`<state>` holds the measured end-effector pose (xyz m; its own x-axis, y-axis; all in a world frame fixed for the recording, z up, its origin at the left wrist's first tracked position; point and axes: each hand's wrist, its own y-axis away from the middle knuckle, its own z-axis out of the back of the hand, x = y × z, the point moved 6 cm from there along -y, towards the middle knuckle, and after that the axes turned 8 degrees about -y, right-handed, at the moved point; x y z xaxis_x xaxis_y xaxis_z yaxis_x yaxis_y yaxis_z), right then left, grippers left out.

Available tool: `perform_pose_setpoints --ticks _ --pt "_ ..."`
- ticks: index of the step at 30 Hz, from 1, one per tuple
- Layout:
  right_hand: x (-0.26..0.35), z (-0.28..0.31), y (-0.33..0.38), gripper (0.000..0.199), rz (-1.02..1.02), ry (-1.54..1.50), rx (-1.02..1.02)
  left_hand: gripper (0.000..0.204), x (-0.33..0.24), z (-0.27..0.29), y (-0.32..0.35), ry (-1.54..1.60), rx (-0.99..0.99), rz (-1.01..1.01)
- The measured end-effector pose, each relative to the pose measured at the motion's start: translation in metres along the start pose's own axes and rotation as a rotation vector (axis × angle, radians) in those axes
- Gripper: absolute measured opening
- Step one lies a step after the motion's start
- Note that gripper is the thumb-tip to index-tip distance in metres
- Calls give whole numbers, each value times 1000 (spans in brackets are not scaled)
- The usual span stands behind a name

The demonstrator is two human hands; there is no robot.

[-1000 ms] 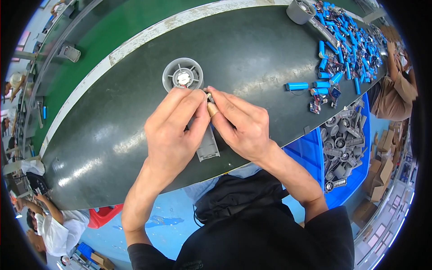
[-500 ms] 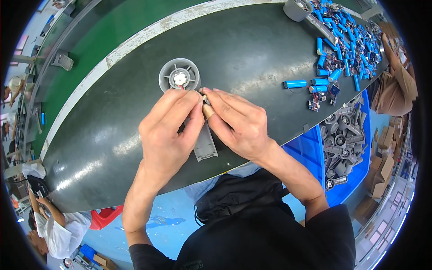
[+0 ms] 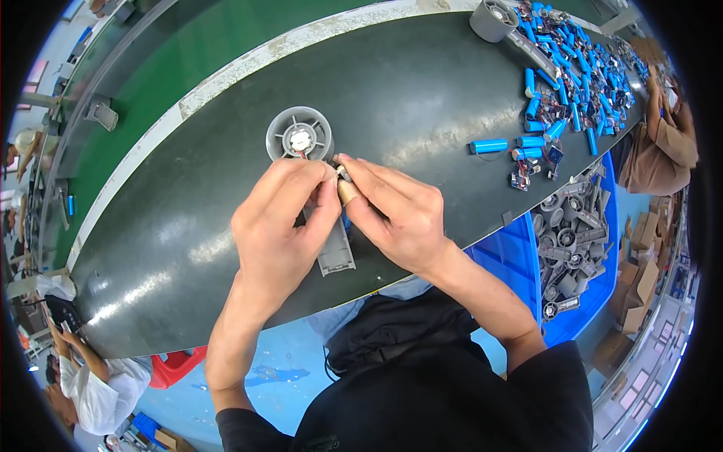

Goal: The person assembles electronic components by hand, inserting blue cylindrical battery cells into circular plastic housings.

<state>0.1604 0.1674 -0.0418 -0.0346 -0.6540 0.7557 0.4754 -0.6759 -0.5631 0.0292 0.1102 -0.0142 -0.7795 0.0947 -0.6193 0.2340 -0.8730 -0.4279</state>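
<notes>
A grey plastic fan housing (image 3: 280, 119) with a round ring and a white-centred motor (image 3: 300, 140) lies on the dark table in front of me. Its handle (image 3: 337, 258) runs toward me beneath both hands. Over the handle, my left hand (image 3: 282, 207) pinches thumb and forefinger together; what is between those tips is too small to make out. Fingertip to fingertip with it, my right hand (image 3: 403, 215) holds a small pale part (image 3: 343, 172), perhaps a wire connector, in a pinch. Tan tape wraps the right thumb. Red wires emerge below the motor, and something blue peeks out beside the handle.
Blue cylindrical battery cells (image 3: 489, 146) with wires and small circuit boards are heaped at the far right, beside another grey housing (image 3: 493, 21). A blue bin (image 3: 533, 252) of grey housings stands below the table's right edge. Other people work at both sides.
Both hands stay pinched together over the handle and have shifted slightly. A bit of blue beside the handle and more of the small pale part now show.
</notes>
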Motion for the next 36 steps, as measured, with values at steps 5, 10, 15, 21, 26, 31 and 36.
perform_pose_setpoints --ticks 5,10,15,21,26,31,36 --pt "1 0 -1 29 8 26 -4 18 1 -3 2 -11 -2 -30" --pt "3 1 -2 27 33 28 15 19 -2 -2 2 -40 1 -72" --pt "2 2 -2 27 59 23 -7 18 -3 -3 0 -31 9 -64" --pt "1 2 -1 26 96 15 -15 17 -2 -2 0 -12 36 -66" --pt "0 1 -1 25 116 9 -1 17 -1 -1 1 -4 53 -58" --pt "1 1 0 25 118 3 8 17 -2 -1 0 -7 63 -51" --pt "1 1 0 25 100 12 8 18 -2 -1 -1 15 57 -42"
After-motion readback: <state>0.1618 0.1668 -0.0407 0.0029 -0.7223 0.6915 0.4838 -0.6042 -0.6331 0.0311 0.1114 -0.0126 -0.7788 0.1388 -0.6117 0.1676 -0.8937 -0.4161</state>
